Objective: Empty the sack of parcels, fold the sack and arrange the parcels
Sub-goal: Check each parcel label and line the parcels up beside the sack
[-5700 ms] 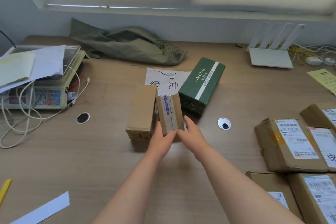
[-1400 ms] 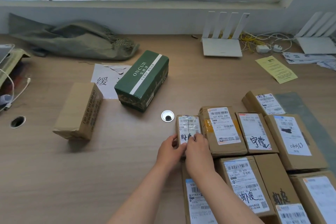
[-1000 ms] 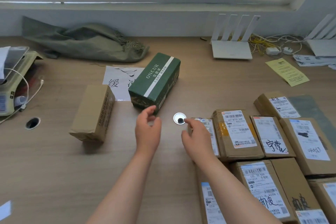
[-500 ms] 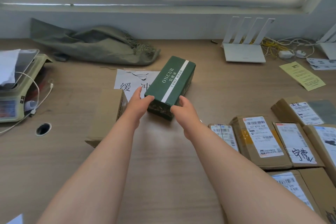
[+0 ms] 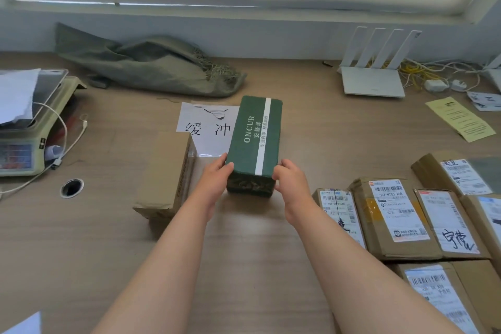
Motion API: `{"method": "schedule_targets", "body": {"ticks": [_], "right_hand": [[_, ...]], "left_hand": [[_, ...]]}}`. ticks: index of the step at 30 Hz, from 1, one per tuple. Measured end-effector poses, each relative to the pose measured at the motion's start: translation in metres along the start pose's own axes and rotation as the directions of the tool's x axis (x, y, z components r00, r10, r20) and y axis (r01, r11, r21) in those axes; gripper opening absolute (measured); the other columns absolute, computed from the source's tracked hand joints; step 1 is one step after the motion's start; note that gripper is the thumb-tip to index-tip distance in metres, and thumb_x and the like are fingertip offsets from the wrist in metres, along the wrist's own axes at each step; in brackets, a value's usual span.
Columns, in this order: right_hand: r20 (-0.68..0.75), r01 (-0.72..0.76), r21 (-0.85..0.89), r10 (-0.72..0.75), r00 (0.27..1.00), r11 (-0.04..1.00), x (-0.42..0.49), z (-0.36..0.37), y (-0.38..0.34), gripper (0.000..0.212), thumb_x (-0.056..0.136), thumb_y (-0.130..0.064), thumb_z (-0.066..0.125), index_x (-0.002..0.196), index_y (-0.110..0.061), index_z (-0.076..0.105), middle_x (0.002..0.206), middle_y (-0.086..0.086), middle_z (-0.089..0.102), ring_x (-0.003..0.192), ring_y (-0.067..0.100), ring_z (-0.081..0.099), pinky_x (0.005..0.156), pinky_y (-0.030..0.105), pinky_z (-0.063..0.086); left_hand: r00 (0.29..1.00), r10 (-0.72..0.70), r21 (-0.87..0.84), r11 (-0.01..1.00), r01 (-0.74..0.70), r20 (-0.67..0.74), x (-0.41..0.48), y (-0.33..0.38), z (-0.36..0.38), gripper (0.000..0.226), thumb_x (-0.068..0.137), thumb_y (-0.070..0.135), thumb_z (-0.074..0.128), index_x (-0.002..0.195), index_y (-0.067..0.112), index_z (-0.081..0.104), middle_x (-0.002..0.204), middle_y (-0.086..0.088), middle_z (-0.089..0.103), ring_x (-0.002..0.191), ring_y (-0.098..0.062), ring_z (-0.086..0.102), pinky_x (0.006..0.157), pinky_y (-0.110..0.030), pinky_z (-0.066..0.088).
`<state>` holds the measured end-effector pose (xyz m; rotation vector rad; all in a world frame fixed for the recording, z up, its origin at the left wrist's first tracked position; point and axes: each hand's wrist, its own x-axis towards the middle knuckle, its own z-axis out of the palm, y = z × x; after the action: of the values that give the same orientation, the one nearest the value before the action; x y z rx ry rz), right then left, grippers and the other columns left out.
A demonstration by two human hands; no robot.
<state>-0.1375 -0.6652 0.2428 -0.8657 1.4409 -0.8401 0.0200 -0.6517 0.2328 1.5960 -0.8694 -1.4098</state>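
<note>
A green box with a white stripe (image 5: 254,138) is at the middle of the wooden table (image 5: 244,266), pointing straight away from me. My left hand (image 5: 214,179) presses its near left corner and my right hand (image 5: 291,183) its near right corner, so both hold it. A plain brown parcel (image 5: 165,173) lies just left of my left hand. Several labelled brown parcels (image 5: 393,214) lie side by side in rows at the right. The grey-green sack (image 5: 146,65) lies crumpled and flat against the back wall.
A white sheet with printed characters (image 5: 206,127) lies under the box's left side. A weighing scale (image 5: 29,127) with papers and cables sits at the left, a cable hole (image 5: 71,187) near it. White routers (image 5: 374,73), wires and a yellow slip (image 5: 461,119) are at the back right.
Both hands left the small parcel set at the left end of the row, reached to the green box and took it. The box has turned from slanted to straight.
</note>
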Motion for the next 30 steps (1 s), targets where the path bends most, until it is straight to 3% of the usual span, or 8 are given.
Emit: {"method": "schedule_targets", "body": {"ticks": [4,8,12,15,18,23,27,30], "right_hand": [[-0.022,0.027,-0.006,-0.027,0.999,1.0,-0.025,-0.008,0.018,0.035,0.073,-0.014,0.047,0.102,0.003,0.056,0.086,0.004,0.058,0.079,0.017,0.047,0.073,0.035,0.039],[0.012,0.013,0.095,-0.014,1.0,0.995,-0.065,-0.016,0.028,0.039,0.094,-0.002,0.042,0.109,-0.019,0.074,0.094,-0.006,0.078,0.078,0.007,0.068,0.065,0.019,0.053],[0.03,-0.017,0.148,0.012,0.999,0.989,-0.107,-0.024,0.039,0.035,0.101,-0.006,0.043,0.108,-0.023,0.073,0.093,-0.008,0.079,0.08,0.005,0.072,0.065,0.018,0.055],[0.116,-0.031,0.17,0.011,0.993,0.985,-0.139,-0.032,0.047,0.032,0.103,-0.012,0.044,0.12,-0.026,0.067,0.102,-0.012,0.077,0.09,0.001,0.072,0.066,0.017,0.055],[0.176,-0.018,0.151,-0.009,0.984,0.988,-0.166,-0.04,0.053,0.033,0.103,-0.012,0.048,0.126,-0.029,0.063,0.11,-0.011,0.076,0.099,0.007,0.072,0.078,0.028,0.056],[0.242,0.072,0.164,-0.111,0.964,0.984,-0.203,-0.062,0.055,0.04,0.094,-0.015,0.064,0.132,-0.028,0.057,0.125,-0.006,0.07,0.118,0.016,0.065,0.095,0.033,0.054],[0.322,0.043,0.206,-0.109,0.94,0.978,-0.226,-0.076,0.048,0.109,0.054,-0.044,0.096,0.145,-0.034,0.037,0.138,-0.007,0.06,0.124,0.011,0.061,0.099,0.031,0.052],[0.363,0.075,0.191,-0.141,0.921,0.979,-0.237,-0.082,0.04,0.089,0.065,-0.026,0.091,0.141,-0.025,0.044,0.126,-0.004,0.07,0.117,0.013,0.066,0.089,0.025,0.055]], "left_hand": [[0.997,-0.03,-0.039,0.999,0.028,-0.064,-0.029,-0.019,0.0,0.035,0.102,0.014,0.05,0.129,0.036,0.056,0.115,0.009,0.068,0.085,0.011,0.065,0.059,-0.002,0.045],[0.994,-0.039,-0.08,0.996,0.031,-0.098,-0.068,-0.039,-0.002,0.039,0.087,0.036,0.062,0.126,0.041,0.059,0.132,-0.002,0.061,0.105,-0.007,0.067,0.07,-0.012,0.049],[0.993,-0.01,-0.187,0.982,-0.012,-0.12,-0.111,-0.051,0.001,0.03,0.1,0.013,0.055,0.127,0.025,0.051,0.132,-0.004,0.059,0.101,-0.012,0.065,0.067,-0.016,0.052],[0.99,-0.04,-0.29,0.957,0.0,-0.132,-0.146,-0.063,0.002,0.028,0.101,0.011,0.053,0.123,0.028,0.049,0.125,-0.003,0.064,0.105,-0.018,0.065,0.08,-0.032,0.052],[0.979,-0.058,-0.355,0.935,-0.015,-0.194,-0.177,-0.077,0.002,0.027,0.101,0.009,0.052,0.119,0.028,0.05,0.124,-0.005,0.068,0.111,-0.026,0.066,0.093,-0.044,0.051],[0.965,-0.054,-0.467,0.881,-0.075,-0.257,-0.225,-0.075,0.01,0.027,0.1,-0.001,0.048,0.108,0.025,0.054,0.116,-0.006,0.068,0.088,-0.016,0.066,0.071,-0.028,0.057],[0.965,-0.01,-0.504,0.854,-0.128,-0.261,-0.253,-0.061,0.009,0.031,0.1,-0.001,0.046,0.11,0.026,0.056,0.119,-0.006,0.066,0.085,-0.015,0.067,0.064,-0.026,0.059],[0.973,0.075,-0.477,0.862,-0.173,-0.218,-0.27,-0.047,0.001,0.05,0.099,-0.004,0.042,0.123,0.036,0.057,0.119,-0.005,0.071,0.097,-0.024,0.068,0.073,-0.034,0.062]]}}
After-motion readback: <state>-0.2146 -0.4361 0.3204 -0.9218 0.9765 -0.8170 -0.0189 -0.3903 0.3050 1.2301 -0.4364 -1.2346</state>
